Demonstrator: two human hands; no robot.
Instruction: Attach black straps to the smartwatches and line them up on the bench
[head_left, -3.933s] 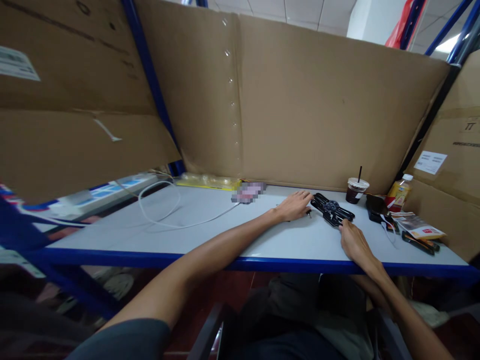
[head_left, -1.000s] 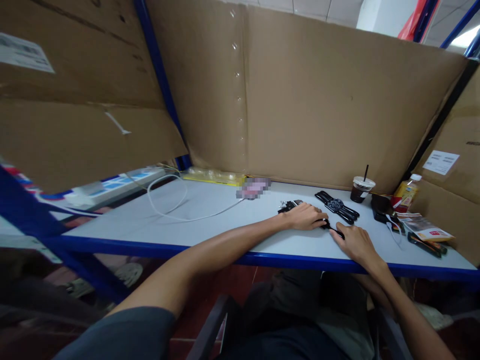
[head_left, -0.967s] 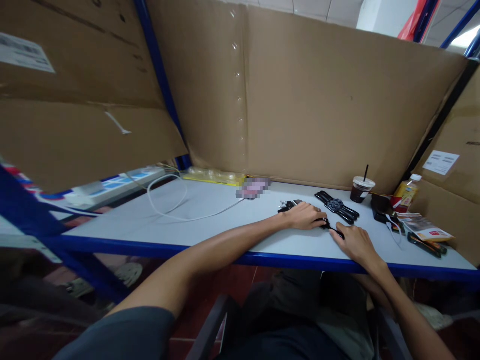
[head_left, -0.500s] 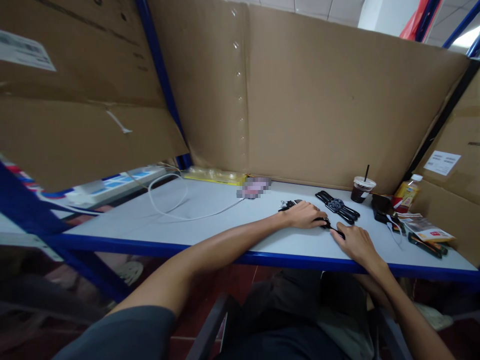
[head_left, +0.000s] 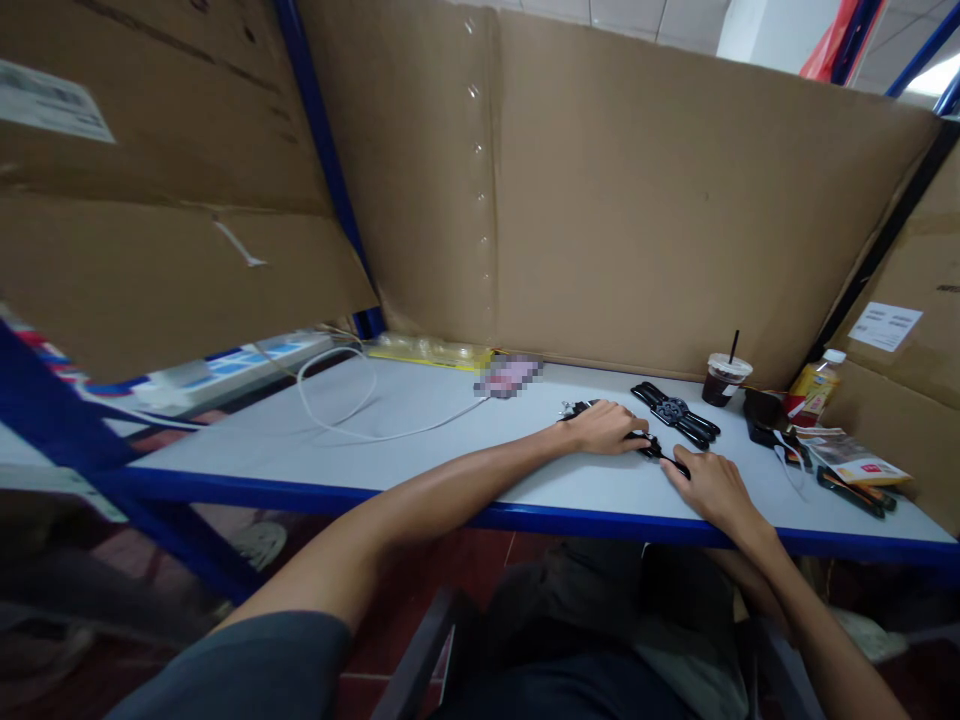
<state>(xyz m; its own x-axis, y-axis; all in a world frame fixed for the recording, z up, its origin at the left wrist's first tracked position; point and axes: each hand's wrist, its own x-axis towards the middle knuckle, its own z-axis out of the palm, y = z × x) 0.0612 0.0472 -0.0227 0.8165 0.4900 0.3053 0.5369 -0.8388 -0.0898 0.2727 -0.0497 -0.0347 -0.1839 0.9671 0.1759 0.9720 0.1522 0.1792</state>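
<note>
My left hand (head_left: 606,428) is closed over a black object (head_left: 649,447) on the grey tabletop, its fingers hiding much of it. My right hand (head_left: 709,480) pinches the right end of the same object near the table's front edge. More black and silvery parts (head_left: 576,409) show beside the left wrist; whether they join the held object cannot be made out. Just behind my hands lies a black part with several arms and a round centre (head_left: 675,411).
A lidded cup with a straw (head_left: 725,380), a bottle (head_left: 816,388), a black box (head_left: 763,417) and a packet (head_left: 855,458) stand or lie at the right. A white cable (head_left: 390,437) loops leftward from a blurred item (head_left: 508,376). Cardboard walls (head_left: 600,200) enclose the table (head_left: 285,430).
The fingers of my left hand have shifted slightly, and a little more of the black object shows between my hands. My right hand has hardly moved.
</note>
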